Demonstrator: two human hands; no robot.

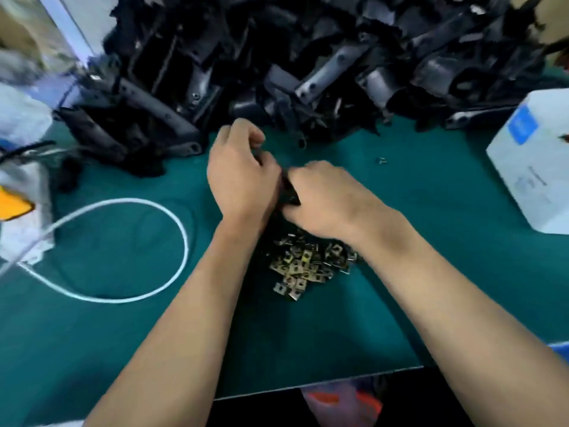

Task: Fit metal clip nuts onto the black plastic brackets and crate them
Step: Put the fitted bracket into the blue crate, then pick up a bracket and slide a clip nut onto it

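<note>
Left hand (238, 174) and right hand (320, 195) both gripped one black bracket (289, 192) above counter (431, 211), fingers curled round it. Clip nuts (304, 263) heaped just below wrists. Clip in right fingers: could not tell. Advice: square clip to bracket edge, push fully home.

A counter (446, 241) covered in a dark green mat fills most of the view, its near edge running across the bottom with dark space below it. A white cable (172, 217) lies looped on the mat at the left. At the right edge stands a white box (535, 167) with a blue label. On the left side sit blurred white objects, one with an orange patch (14, 206); what they are cannot be told. A pale upright post (66, 24) rises at the top left, with a blurred light surface behind it. A cardboard-brown patch (554, 7) shows in the top right corner. The light is even and soft.
</note>
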